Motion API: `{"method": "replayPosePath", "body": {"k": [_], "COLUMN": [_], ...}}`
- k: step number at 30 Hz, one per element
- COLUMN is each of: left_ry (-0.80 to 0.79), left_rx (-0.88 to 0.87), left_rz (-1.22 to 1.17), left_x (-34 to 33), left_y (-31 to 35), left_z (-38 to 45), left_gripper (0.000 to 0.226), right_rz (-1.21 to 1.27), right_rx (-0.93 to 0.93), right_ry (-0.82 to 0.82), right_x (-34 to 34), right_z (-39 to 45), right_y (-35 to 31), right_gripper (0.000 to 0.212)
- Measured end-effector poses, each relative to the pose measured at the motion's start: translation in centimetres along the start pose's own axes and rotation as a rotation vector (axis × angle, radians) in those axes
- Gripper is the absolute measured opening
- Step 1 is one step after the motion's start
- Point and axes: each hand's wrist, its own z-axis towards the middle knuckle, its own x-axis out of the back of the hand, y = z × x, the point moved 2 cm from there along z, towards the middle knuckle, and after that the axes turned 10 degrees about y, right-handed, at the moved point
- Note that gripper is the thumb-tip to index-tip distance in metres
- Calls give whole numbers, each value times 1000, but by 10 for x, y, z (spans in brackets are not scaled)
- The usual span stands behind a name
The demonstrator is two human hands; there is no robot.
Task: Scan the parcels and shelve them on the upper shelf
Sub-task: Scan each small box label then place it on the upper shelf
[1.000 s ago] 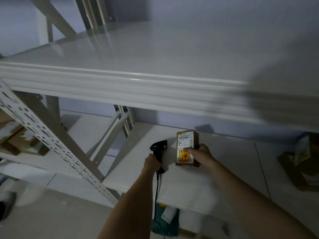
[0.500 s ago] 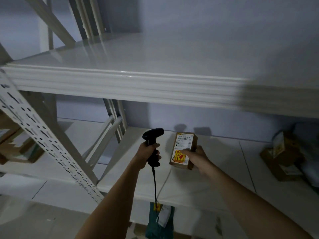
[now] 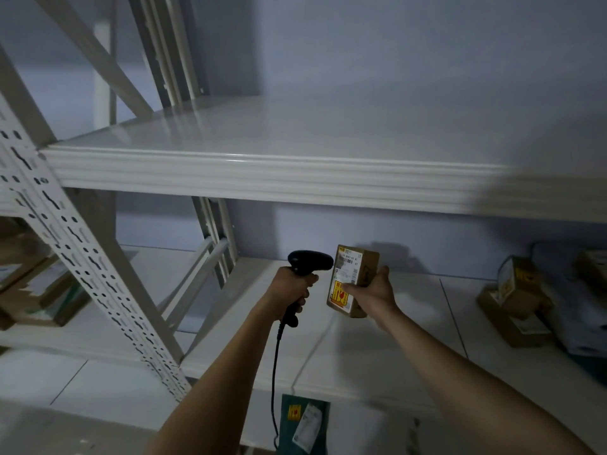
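A small brown cardboard parcel (image 3: 353, 277) with a white barcode label and a yellow and red sticker is held upright by my right hand (image 3: 372, 295), thumb on its labelled face, fingers behind. My left hand (image 3: 292, 289) grips the handle of a black corded barcode scanner (image 3: 308, 262), whose head points right at the label, almost touching the parcel. Both are raised above the lower shelf (image 3: 377, 353). The wide white upper shelf (image 3: 295, 139) lies above them, with nothing on the part I see.
More brown parcels (image 3: 515, 300) and a grey bag sit at the lower shelf's right end. Cardboard boxes (image 3: 33, 290) lie on the neighbouring rack at left. A perforated white upright (image 3: 85, 257) slants across the left. A green mailer (image 3: 305, 421) shows below.
Both hands have risen from the lower shelf, lifting the parcel off it. The scanner head has come close to the label. My view has tilted upward, showing more of the upper shelf.
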Motion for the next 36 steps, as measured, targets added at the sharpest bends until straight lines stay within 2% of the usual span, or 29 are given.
{"method": "replayPosePath", "body": {"k": [4,16,21,36], "left_ry": [-37,-37,-32,-77], "left_rx": [-34,-105,-121,-127], "left_rz": [0,89,101,95], "left_x": [-4,-8,-8,-14], "left_y": [8,27,30,29], "left_z": [-9,-22,-21,-18], "left_gripper": [4,17,5,8], "right_rz": [21,55,89,121], "right_rx": [17,34,36,-6], "right_ry": [1,7,8,15], "right_x": [5,10,12,21], "right_z": [0,6,5,0], "right_y": [-1,2,-1,5], "right_gripper": [62,61,62,58]}}
